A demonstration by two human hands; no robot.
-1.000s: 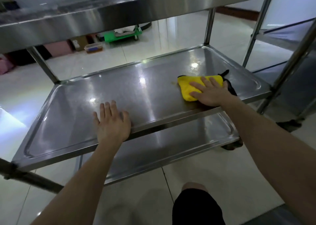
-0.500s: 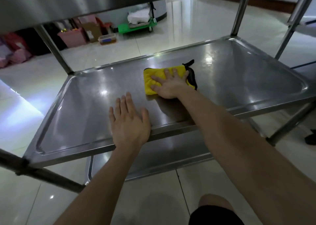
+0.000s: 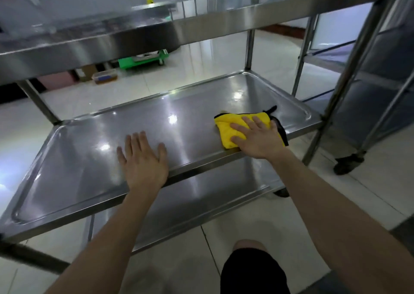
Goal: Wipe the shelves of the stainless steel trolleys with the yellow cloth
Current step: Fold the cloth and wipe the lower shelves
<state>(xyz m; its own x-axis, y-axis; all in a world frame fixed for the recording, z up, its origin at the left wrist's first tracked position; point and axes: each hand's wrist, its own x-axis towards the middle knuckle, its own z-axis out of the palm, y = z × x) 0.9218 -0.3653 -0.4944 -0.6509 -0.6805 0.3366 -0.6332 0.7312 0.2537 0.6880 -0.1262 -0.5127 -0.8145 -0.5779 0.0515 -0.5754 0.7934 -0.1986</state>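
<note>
Trolley [image 3: 249, 47]: stainless steel, three shelves in my view, stood on pale glossy floor tiles [image 3: 380, 193].
Middle shelf [image 3: 89, 159]: a shallow tray with a raised rim. Ceiling lights showed as bright spots on the metal. Both my hands were on it.
Yellow cloth [image 3: 228, 130]: bunched flat on the right part of the middle shelf, near the front rim. It had dark edging, and a small black loop stuck out at its far corner.
Right hand [image 3: 257, 139]: laid on top of the cloth, palm down, fingers straight and spread. I pressed the cloth to the metal and did not pinch it.
Left hand [image 3: 143, 159]: flat on bare metal at the front of the same shelf, fingers straight and close, thumb out. It held nothing and lay well apart from the cloth.
Top shelf [image 3: 134, 36]: overhead, its front edge across the upper view. What stood on it was blurred.
Bottom shelf [image 3: 201, 204]: below the middle one, partly hidden by my arms.
Second trolley [image 3: 327, 57]: steel, just beside mine on the right, with a dark castor [image 3: 348, 160] on the tiles nearby.
Background: a green cart [image 3: 143, 59] and a clear plastic box [image 3: 104, 77] on the floor beyond.
Black shorts [image 3: 253, 271]: mine, at the bottom edge, with my bare knee above them.
</note>
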